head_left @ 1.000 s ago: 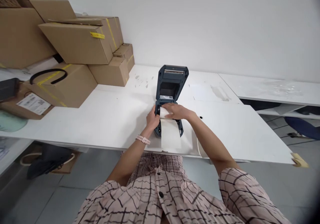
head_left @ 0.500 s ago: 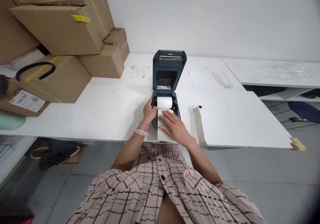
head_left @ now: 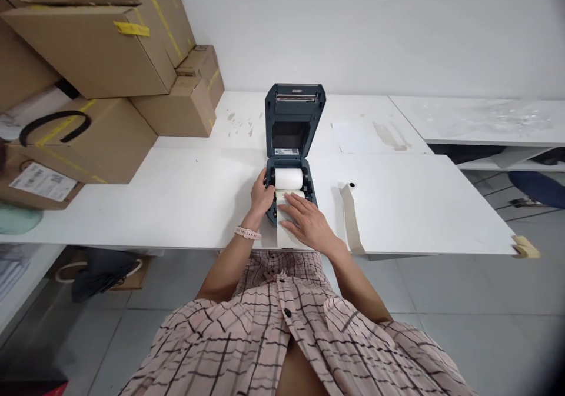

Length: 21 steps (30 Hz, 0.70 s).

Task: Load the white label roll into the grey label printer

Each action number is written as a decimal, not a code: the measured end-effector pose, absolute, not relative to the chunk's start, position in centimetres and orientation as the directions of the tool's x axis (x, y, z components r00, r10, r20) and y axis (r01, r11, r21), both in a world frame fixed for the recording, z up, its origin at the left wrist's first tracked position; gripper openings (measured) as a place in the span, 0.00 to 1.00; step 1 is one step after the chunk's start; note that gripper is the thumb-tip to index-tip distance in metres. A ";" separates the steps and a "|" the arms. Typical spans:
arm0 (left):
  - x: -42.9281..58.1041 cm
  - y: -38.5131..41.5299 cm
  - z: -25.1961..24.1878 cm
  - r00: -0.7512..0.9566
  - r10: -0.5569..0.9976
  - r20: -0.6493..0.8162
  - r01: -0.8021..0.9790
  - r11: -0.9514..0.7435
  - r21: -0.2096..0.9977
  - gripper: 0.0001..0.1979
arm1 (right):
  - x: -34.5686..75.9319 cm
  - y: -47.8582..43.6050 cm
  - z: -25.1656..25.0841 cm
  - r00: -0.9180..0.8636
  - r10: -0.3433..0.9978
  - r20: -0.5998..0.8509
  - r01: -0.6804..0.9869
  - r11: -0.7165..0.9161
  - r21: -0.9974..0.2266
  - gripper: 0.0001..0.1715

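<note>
A dark blue label printer (head_left: 293,124) stands open on the white table (head_left: 185,199), its lid tipped back. A white paper roll (head_left: 289,178) lies inside it. The roll's loose paper strip (head_left: 282,238) runs out toward the table's front edge. My right hand (head_left: 305,220) lies flat on that strip, fingers stretched out. My left hand (head_left: 261,195) rests against the printer's left side, fingers curled on its edge; a pink watch is on that wrist.
Several stacked cardboard boxes (head_left: 110,60) fill the table's left and back left. A beige backing strip (head_left: 351,216) lies right of the printer near a small black hole (head_left: 352,185). A second white table (head_left: 481,119) stands at the right. A bag (head_left: 99,269) sits on the floor.
My right hand has come off the roll and moved toward me onto the paper strip, pressing it flat. The view has dropped slightly. My left hand stays at the printer's left side.
</note>
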<state>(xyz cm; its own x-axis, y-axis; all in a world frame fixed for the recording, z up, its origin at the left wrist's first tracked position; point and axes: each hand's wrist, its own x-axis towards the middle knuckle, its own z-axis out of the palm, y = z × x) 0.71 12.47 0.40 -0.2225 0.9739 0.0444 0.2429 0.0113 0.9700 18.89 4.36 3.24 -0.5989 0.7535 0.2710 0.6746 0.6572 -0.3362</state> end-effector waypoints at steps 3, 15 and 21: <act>1.0 10.7 0.9 -0.217 0.976 -0.027 0.210 0.074 0.975 0.37 | 19.1 4.0 3.5 -0.594 0.761 0.262 0.651 0.646 -0.399 0.27; 1.6 1.0 1.4 -0.013 0.988 -0.156 0.010 0.156 0.988 0.56 | 24.1 24.7 13.1 -0.113 0.858 0.501 0.306 0.510 -0.804 0.42; 1.6 1.0 1.4 -0.014 0.989 -0.150 0.051 0.151 0.987 0.55 | 21.0 29.1 14.2 -0.246 0.923 0.296 0.197 0.346 -0.917 0.50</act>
<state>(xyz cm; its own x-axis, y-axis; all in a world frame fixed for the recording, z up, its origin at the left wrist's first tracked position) 1.55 0.99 1.41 -0.0141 0.9886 -0.1500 0.0508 0.1506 0.9873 21.03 29.13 14.22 -0.2457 0.9232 0.2957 0.1966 0.3461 -0.9174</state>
